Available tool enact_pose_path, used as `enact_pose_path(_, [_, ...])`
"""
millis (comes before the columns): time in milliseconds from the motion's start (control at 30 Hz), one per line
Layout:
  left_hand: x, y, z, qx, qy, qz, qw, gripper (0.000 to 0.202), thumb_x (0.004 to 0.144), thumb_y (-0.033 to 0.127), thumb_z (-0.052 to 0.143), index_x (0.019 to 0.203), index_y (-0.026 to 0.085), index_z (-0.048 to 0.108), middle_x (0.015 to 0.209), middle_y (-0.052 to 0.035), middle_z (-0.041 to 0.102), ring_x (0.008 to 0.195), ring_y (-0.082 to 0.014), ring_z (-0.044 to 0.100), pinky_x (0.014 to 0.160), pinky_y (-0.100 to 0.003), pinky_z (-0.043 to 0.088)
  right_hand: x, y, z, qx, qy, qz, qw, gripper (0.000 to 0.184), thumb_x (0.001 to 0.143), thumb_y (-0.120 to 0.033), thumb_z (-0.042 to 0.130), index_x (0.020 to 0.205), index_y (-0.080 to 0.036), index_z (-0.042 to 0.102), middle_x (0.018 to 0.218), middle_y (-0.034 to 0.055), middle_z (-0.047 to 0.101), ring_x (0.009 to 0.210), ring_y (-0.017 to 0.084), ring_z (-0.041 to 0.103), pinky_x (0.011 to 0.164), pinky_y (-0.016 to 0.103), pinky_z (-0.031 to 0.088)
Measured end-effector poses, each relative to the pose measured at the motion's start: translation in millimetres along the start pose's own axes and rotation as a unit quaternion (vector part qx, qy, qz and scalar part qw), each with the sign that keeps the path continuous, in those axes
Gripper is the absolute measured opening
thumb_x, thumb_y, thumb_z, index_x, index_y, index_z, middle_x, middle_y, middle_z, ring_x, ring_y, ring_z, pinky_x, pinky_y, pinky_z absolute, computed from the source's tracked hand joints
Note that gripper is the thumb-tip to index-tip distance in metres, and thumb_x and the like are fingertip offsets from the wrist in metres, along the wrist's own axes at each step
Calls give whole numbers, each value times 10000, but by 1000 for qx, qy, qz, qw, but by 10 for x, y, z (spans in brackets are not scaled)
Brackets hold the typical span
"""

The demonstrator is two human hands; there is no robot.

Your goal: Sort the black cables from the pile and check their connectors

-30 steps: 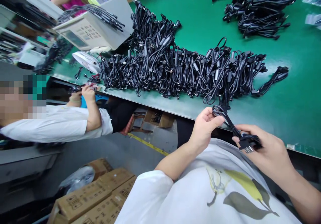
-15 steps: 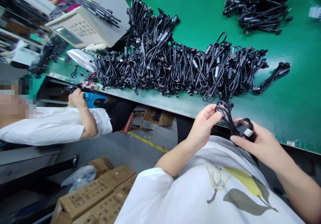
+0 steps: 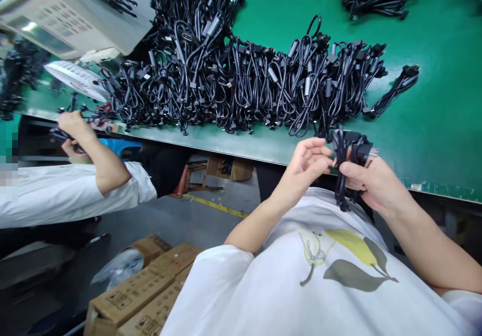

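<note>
Right grip (image 3: 371, 188) clasps folded cable (image 3: 341, 150); left grip (image 3: 307, 165) unclenched, just beside.

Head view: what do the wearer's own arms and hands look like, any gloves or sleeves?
The left hand and right hand are bare: no gloves, ring or watch visible. Forearms uncovered. A short white sleeve covers the left upper arm; a white sleeve edge shows on the right arm. The shirt has a yellow-and-grey pear print.

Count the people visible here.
2: the wearer, left hand beside and right hand gripping a black cable bundle; a co-worker in white at far left. Others may be hidden.
</note>
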State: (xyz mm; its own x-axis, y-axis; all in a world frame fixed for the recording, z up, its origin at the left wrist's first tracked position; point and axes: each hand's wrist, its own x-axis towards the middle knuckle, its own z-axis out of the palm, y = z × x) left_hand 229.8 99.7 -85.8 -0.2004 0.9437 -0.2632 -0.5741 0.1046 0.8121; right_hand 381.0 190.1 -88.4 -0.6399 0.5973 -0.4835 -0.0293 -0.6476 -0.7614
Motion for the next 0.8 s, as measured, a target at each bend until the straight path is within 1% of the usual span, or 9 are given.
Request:
enact_pose_path(100, [-134, -55, -19, 57, -66, -84, 993, 469, 770, 426, 892, 1089, 193, 640, 981, -32, 676, 878, -130, 639, 879, -287, 502, 5, -72, 8, 3, 75, -49, 996, 434, 567, -361, 989, 779, -193, 650, 595, -80, 494, 437, 44, 294, 386, 196, 223])
enact_pose_path(167, [-210, -96, -19, 73, -99, -137, 983, 449, 763, 399, 899, 1066, 184, 647, 954, -31, 673, 859, -138, 642, 874, -308, 505, 1, -112, 3, -11, 94, -85, 992, 398, 609, -347, 970, 777, -194, 643, 628, -69, 524, 470, 61, 354, 408, 206, 281])
enact_pose_path(200, [-235, -114, -15, 75, -104, -149, 981, 443, 770, 393, 894, 1076, 186, 649, 960, -31, 671, 858, -141, 646, 866, -313, 507, -4, -127, -1, -21, 96, -102, 990, 382, 629, -343, 962, 770, -195, 639, 634, -68, 526, 489, 69, 371, 429, 213, 311])
enact_pose_path(267, [-262, -140, -6, 74, -100, -148, 981, 441, 787, 395, 878, 1106, 189, 654, 994, -38, 675, 869, -149, 653, 866, -324, 512, -19, -140, -13, -52, 93, -137, 985, 359, 666, -342, 947, 759, -194, 634, 633, -71, 520, 521, 78, 377, 478, 227, 355])
enact_pose_path(333, [-262, -148, 1, 76, -92, -136, 984, 447, 789, 405, 875, 1116, 189, 661, 1034, -49, 685, 883, -155, 658, 886, -334, 514, -35, -130, -32, -85, 95, -169, 977, 349, 697, -345, 938, 754, -193, 629, 644, -70, 532, 549, 84, 380, 520, 236, 368])
enact_pose_path(433, [-249, -140, -1, 79, -86, -124, 985, 444, 793, 410, 871, 1124, 194, 668, 1056, -55, 693, 886, -154, 657, 908, -340, 513, -53, -94, -66, -115, 105, -198, 968, 364, 718, -367, 936, 734, -193, 616, 668, -59, 551, 614, 102, 434, 580, 245, 387])
enact_pose_path(533, [-246, -129, -6, 81, -94, -125, 984, 424, 804, 387, 865, 1127, 198, 668, 1041, -49, 692, 876, -147, 651, 890, -328, 513, -58, -77, -78, -125, 99, -203, 966, 378, 732, -398, 928, 719, -195, 610, 666, -55, 549, 628, 112, 446, 582, 253, 380])
enact_pose_path(667, [-255, -137, -5, 78, -95, -127, 984, 398, 811, 363, 861, 1115, 191, 671, 1030, -45, 689, 881, -145, 650, 876, -318, 512, -70, -94, -68, -120, 81, -211, 967, 355, 754, -361, 922, 718, -189, 614, 652, -67, 534, 592, 92, 403, 554, 241, 341])
enact_pose_path(800, [-255, -169, -12, 80, -98, -112, 986, 398, 816, 374, 857, 1120, 190, 677, 1037, -47, 694, 876, -143, 650, 886, -319, 512, -96, -58, -107, -112, 85, -215, 967, 352, 765, -386, 921, 724, -191, 632, 674, -66, 542, 627, 91, 436, 589, 229, 370])
